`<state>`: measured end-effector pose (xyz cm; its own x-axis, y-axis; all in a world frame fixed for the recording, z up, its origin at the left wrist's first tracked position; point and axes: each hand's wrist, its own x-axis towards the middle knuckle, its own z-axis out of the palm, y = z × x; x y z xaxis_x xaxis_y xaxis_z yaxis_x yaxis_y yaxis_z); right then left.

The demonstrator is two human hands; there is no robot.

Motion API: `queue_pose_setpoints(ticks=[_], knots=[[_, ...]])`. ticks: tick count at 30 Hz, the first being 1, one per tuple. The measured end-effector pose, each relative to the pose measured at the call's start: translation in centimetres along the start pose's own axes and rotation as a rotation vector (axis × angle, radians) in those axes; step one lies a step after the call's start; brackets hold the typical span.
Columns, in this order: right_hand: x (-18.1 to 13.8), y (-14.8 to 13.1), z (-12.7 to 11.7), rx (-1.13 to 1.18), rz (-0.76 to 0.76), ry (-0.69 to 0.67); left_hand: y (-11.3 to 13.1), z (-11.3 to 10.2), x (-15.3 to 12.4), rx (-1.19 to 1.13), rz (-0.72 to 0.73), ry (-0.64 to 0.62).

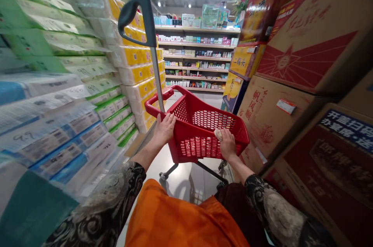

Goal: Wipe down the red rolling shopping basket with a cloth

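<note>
A red plastic shopping basket on a wheeled frame stands in the aisle in front of me. My left hand grips its near rim at the left corner, fingers curled over the edge beside the metal pull-handle pole. My right hand rests on the near rim at the right, fingers closed around a small pale wad, perhaps a cloth or tissue, pressed against the rim. The basket looks empty inside.
Stacked packs of tissue paper wall the left side of the narrow aisle. Tall cardboard boxes crowd the right. Shelves of small products stand at the far end. Glossy floor runs under the cart.
</note>
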<state>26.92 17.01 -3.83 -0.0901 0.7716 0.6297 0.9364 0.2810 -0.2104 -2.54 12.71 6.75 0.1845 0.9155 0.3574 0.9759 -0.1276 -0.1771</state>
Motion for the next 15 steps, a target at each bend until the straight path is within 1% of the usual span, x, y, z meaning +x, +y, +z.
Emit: queue_pose_setpoints(ticks=[1,2,3,6,7,9,10,11,12,13,15], knots=[[-0.1,-0.1,-0.1,-0.01,0.021,-0.003,0.0,-0.1,0.2,0.002,-0.006,-0.006],[-0.1,-0.8,-0.1,-0.005,0.021,-0.01,0.1,-0.2,0.2,0.004,-0.017,-0.013],[0.1,-2.2,0.0,0.014,-0.001,-0.021,0.2,-0.2,0.2,0.009,-0.031,-0.023],[1.1,-8.0,0.8,0.097,-0.122,-0.062,0.5,-0.3,-0.1,0.032,-0.066,-0.047],[1.4,-9.9,1.0,0.114,-0.136,-0.071,0.5,-0.3,-0.3,0.043,-0.07,-0.053],[2.1,-12.2,1.2,0.123,-0.147,-0.085,0.4,-0.3,-0.7,0.065,-0.077,-0.054],[2.2,-12.6,1.1,0.118,-0.163,-0.092,0.2,-0.3,-0.8,0.074,-0.084,-0.054],[2.2,-12.3,1.0,0.11,-0.187,-0.099,0.1,-0.4,-0.9,0.081,-0.095,-0.055],[2.0,-11.5,0.7,0.099,-0.217,-0.104,-0.1,-0.5,-1.0,0.088,-0.109,-0.06],[1.6,-10.1,0.3,0.085,-0.244,-0.105,-0.3,-0.6,-1.1,0.093,-0.125,-0.068],[0.2,-6.4,-0.8,0.048,-0.255,-0.085,-0.6,-0.7,-1.1,0.098,-0.153,-0.087]])
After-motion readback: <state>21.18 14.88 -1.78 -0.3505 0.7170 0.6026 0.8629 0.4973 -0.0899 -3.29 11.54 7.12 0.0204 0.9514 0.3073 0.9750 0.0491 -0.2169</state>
